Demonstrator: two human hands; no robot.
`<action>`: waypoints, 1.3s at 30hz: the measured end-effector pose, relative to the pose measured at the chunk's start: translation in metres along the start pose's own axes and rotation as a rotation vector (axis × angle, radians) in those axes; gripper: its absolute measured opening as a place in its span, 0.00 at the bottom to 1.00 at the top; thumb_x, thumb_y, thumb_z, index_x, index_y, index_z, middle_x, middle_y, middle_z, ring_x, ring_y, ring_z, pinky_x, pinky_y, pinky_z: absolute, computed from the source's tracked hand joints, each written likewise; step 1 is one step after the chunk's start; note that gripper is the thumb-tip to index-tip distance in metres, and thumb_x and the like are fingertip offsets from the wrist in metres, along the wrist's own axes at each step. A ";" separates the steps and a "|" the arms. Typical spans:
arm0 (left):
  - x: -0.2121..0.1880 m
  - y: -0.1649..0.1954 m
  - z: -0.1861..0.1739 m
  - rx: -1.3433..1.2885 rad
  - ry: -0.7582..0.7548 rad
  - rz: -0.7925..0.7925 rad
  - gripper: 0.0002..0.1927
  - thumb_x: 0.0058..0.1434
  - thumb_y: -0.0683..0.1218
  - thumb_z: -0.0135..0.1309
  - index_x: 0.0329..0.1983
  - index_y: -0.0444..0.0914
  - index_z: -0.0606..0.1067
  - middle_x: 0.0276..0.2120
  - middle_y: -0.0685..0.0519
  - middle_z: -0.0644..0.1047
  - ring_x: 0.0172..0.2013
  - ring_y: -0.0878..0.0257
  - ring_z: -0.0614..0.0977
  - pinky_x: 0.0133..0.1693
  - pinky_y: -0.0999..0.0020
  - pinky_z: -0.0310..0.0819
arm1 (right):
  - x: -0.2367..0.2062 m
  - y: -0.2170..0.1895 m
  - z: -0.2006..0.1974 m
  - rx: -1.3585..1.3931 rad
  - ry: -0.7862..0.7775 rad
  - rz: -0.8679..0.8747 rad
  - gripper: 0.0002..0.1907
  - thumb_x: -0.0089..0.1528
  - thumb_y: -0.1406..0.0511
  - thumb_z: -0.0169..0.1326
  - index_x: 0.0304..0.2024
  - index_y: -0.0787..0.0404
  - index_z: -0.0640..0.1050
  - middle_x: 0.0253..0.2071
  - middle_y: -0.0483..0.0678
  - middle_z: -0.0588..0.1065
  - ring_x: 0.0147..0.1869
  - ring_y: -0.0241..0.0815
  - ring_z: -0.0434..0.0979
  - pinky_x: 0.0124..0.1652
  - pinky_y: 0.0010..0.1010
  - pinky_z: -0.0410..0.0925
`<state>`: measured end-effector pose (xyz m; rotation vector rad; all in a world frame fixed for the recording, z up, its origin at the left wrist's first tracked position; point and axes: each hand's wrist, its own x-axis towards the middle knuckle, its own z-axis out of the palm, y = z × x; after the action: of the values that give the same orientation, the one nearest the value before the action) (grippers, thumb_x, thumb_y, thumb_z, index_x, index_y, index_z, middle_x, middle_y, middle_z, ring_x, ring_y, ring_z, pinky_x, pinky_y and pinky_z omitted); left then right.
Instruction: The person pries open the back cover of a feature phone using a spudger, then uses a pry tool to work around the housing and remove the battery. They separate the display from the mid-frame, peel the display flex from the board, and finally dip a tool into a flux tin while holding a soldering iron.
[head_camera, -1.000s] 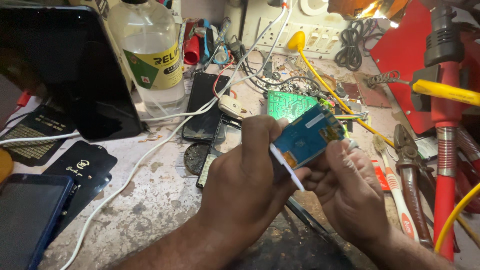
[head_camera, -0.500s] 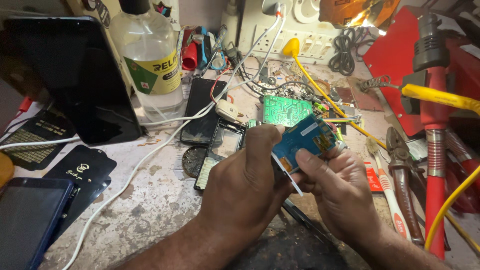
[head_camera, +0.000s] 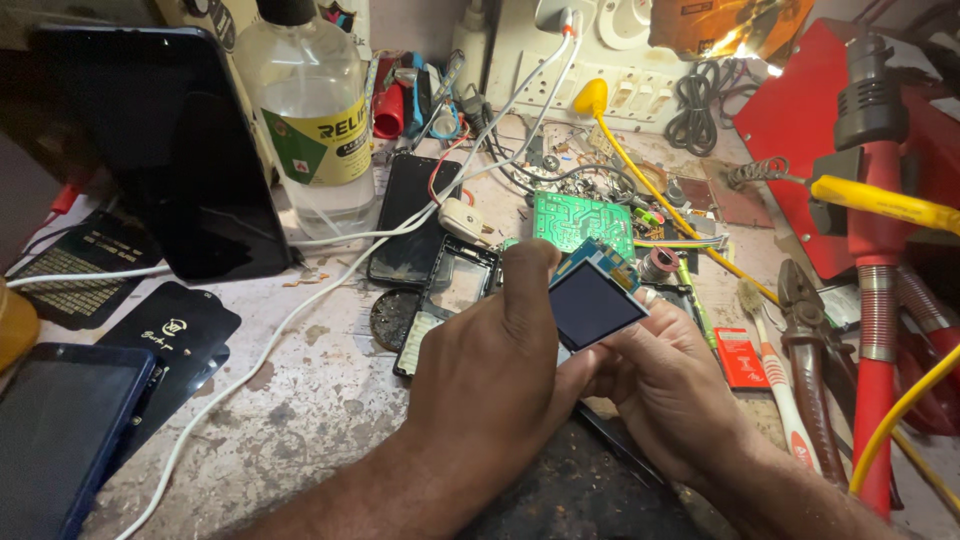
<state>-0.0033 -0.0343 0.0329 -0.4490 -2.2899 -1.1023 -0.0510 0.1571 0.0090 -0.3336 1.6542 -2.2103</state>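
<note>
Both hands, left hand (head_camera: 490, 370) and right hand (head_camera: 670, 385), pinch a small display module (head_camera: 592, 303), lifted off the cluttered workbench (head_camera: 300, 420), unmounted.

Bright even light, sharp focus, glare at top right, soft shadows

Both hands (head_camera: 560, 375) gripping small screen module (head_camera: 592, 303), cluttered workbench (head_camera: 300, 400)
</note>
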 end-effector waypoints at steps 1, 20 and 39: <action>0.000 0.001 0.000 0.005 0.000 -0.005 0.38 0.54 0.49 0.67 0.59 0.34 0.58 0.36 0.40 0.80 0.34 0.40 0.83 0.33 0.48 0.76 | 0.000 0.000 0.000 0.013 0.013 -0.006 0.08 0.68 0.68 0.48 0.43 0.66 0.77 0.34 0.51 0.81 0.33 0.38 0.82 0.37 0.35 0.77; -0.003 -0.007 0.008 -0.265 0.097 0.051 0.31 0.57 0.49 0.69 0.59 0.39 0.67 0.47 0.44 0.82 0.44 0.49 0.87 0.42 0.60 0.82 | -0.001 -0.019 0.003 0.082 0.085 -0.152 0.10 0.72 0.65 0.51 0.48 0.67 0.77 0.40 0.52 0.81 0.38 0.37 0.81 0.39 0.31 0.74; 0.002 -0.019 0.017 -0.519 0.128 0.116 0.31 0.59 0.47 0.71 0.62 0.37 0.70 0.58 0.47 0.81 0.56 0.59 0.87 0.56 0.67 0.84 | -0.017 -0.030 0.017 -0.018 0.169 -0.411 0.10 0.69 0.70 0.52 0.50 0.71 0.76 0.44 0.56 0.81 0.44 0.46 0.85 0.44 0.40 0.79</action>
<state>-0.0210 -0.0320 0.0138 -0.6766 -1.8276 -1.6135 -0.0336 0.1573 0.0431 -0.5478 1.8267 -2.5822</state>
